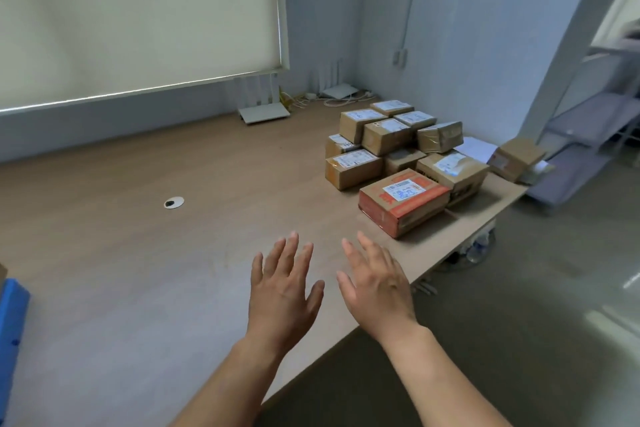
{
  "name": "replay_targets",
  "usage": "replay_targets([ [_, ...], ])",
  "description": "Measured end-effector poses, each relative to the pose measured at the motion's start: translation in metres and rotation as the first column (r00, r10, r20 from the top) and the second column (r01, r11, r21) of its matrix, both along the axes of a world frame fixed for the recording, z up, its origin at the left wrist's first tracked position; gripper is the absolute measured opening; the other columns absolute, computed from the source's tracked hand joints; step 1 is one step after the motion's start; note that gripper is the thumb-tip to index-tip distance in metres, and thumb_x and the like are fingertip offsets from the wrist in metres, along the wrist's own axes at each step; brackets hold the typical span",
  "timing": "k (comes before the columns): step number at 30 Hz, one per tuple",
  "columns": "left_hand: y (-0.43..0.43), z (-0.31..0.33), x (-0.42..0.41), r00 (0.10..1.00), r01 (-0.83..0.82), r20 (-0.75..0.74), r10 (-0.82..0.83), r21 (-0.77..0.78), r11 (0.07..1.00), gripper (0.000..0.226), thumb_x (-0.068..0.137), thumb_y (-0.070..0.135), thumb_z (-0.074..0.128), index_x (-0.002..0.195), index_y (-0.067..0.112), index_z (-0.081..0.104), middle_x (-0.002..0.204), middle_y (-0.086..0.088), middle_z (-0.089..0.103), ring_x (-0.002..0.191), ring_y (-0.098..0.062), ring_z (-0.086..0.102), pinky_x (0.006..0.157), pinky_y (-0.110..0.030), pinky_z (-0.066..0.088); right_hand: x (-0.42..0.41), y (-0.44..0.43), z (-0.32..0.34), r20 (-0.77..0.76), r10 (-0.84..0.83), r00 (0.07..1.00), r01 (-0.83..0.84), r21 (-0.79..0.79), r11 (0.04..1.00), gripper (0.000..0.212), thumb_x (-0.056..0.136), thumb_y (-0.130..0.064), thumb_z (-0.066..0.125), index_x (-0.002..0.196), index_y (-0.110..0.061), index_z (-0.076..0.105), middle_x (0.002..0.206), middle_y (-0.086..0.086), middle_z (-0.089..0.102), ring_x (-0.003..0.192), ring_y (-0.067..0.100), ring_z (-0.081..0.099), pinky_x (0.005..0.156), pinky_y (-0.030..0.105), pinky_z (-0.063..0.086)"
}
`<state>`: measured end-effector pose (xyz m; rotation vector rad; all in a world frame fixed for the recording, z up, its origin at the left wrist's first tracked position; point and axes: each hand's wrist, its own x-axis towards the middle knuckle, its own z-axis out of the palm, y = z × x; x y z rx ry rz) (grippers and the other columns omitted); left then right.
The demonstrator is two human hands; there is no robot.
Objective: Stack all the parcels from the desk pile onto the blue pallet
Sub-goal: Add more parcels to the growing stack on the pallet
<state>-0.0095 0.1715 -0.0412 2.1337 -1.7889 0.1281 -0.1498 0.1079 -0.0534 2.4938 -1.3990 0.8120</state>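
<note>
The pile of brown cardboard parcels with white labels (398,142) sits at the far right of the pale wooden desk (173,253), two layers deep, with an orange-red cardboard box (403,203) at its near edge and one more brown box (517,158) just right of it. The left hand (282,291) and right hand (375,288) hover near the orange-red box, fingers straight and spread, holding nothing. Only a corner of the blue plastic pallet (12,322) shows at the near left, so what it carries cannot be told. Most of the job looks left to do.
</note>
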Motion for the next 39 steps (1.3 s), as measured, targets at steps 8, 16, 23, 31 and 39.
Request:
replay_targets([
  [8, -0.092, -0.015, -0.048, 0.995, 0.102, 0.001, -0.102, 0.055, 0.993, 0.064, 0.094, 0.057, 0.023, 0.15, 0.032, 0.004, 0.157, 0.003, -0.012, 0.133, -0.012, -0.026, 0.109, -0.036, -0.019, -0.06, -0.068, -0.002, 0.036, -0.121, 0.992, 0.122, -0.017, 0.992, 0.055, 0.072, -0.036, 0.076, 0.118, -0.011, 0.062, 0.112, 0.014, 0.065, 0.096, 0.028, 0.067, 0.073, 0.037, 0.056],
  [16, -0.224, -0.01, -0.079, 0.996, 0.086, -0.01, -0.085, 0.109, 0.99, 0.071, 0.086, 0.061, 0.008, 0.149, 0.033, -0.008, 0.156, 0.003, -0.019, 0.131, -0.011, -0.032, 0.114, -0.04, -0.015, -0.096, -0.199, 0.008, -0.041, -0.171, 0.984, 0.174, 0.077, 0.982, 0.046, 0.077, -0.041, 0.057, 0.112, -0.013, 0.064, 0.104, 0.009, 0.067, 0.089, 0.023, 0.067, 0.068, 0.035, 0.056],
  [23, -0.325, -0.006, -0.077, 0.997, 0.023, -0.077, -0.021, 0.034, 0.999, 0.074, 0.083, 0.061, 0.006, 0.15, 0.031, 0.005, 0.158, 0.003, -0.008, 0.136, -0.009, -0.024, 0.113, -0.038, -0.016, -0.09, -0.31, 0.022, -0.036, -0.113, 0.993, 0.117, 0.154, 0.981, 0.046, 0.081, -0.04, 0.05, 0.114, -0.012, 0.064, 0.107, 0.01, 0.067, 0.093, 0.025, 0.067, 0.072, 0.037, 0.056],
  [31, -0.388, -0.015, -0.081, 0.996, 0.008, -0.094, -0.003, 0.055, 0.998, 0.083, 0.076, 0.063, 0.002, 0.149, 0.028, 0.017, 0.158, 0.001, 0.004, 0.141, -0.014, -0.011, 0.113, -0.037, -0.013, -0.093, -0.376, 0.022, -0.046, -0.07, 0.996, 0.08, 0.252, 0.965, 0.048, 0.082, -0.04, 0.039, 0.111, -0.012, 0.066, 0.104, 0.009, 0.067, 0.093, 0.025, 0.067, 0.072, 0.035, 0.055],
  [39, -0.425, -0.021, -0.082, 0.989, -0.095, -0.096, 0.113, 0.172, 0.98, 0.078, 0.08, 0.062, 0.002, 0.15, 0.03, 0.009, 0.159, 0.004, -0.002, 0.144, -0.014, -0.015, 0.114, -0.038, -0.015, -0.097, -0.435, 0.015, -0.024, 0.045, 0.999, -0.032, 0.379, 0.925, 0.05, 0.097, -0.035, 0.043, 0.141, -0.012, 0.04, 0.141, 0.008, 0.043, 0.13, 0.022, 0.04, 0.105, 0.035, 0.034],
])
